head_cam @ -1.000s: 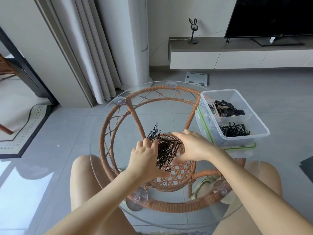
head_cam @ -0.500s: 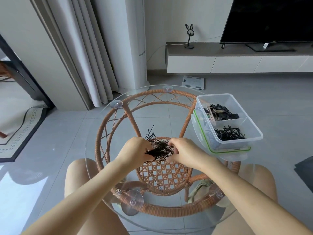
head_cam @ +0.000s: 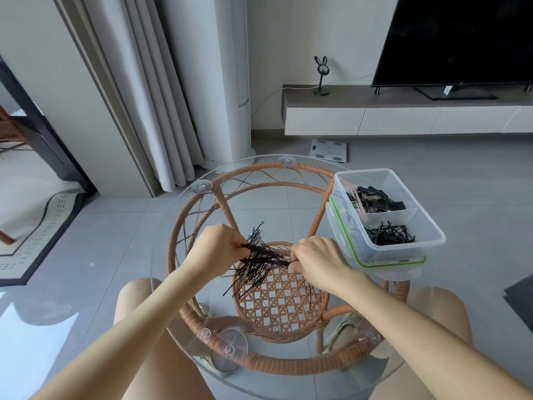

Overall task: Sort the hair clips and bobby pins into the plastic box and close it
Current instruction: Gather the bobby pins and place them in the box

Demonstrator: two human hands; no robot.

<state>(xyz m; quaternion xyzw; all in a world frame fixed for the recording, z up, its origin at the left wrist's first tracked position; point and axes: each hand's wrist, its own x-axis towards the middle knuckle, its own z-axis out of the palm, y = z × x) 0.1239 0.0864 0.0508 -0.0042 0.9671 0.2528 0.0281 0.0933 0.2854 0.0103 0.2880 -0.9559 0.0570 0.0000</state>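
Both my hands are closed on one bundle of bobby pins (head_cam: 261, 259). My left hand (head_cam: 215, 249) has its fingers curled round the end of the bundle farthest from the plastic box (head_cam: 403, 251). My right hand (head_cam: 315, 259) pinches the end nearest the box. Neither hand holds anything else.

The bundle's long axis runs roughly from hand to hand, so one end already points toward the box. It is not tidy. Loose pins splay down toward me on the side away from the box, and a few stick up beyond my left hand. I cannot tell whether the lowest tips touch the glass tabletop (head_cam: 268, 203).

The box stands open just beyond my right hand, and my right hand lies between the bundle and the box. My left hand is well apart from it. The box sits on its green-edged lid (head_cam: 386, 264). Its compartment nearer me holds loose bobby pins (head_cam: 389, 233), and the one behind holds the hair clips (head_cam: 372, 199).

I judge the bundle has to travel toward its right-hand end and slightly away from me, to clear the box's near-left wall and come down in the nearer compartment. The right hand is better placed to lead. The splayed pins may drop on the way.

A stray bobby pin (head_cam: 268, 314) lies on the tabletop, nearer me than the bundle and well apart from the box.
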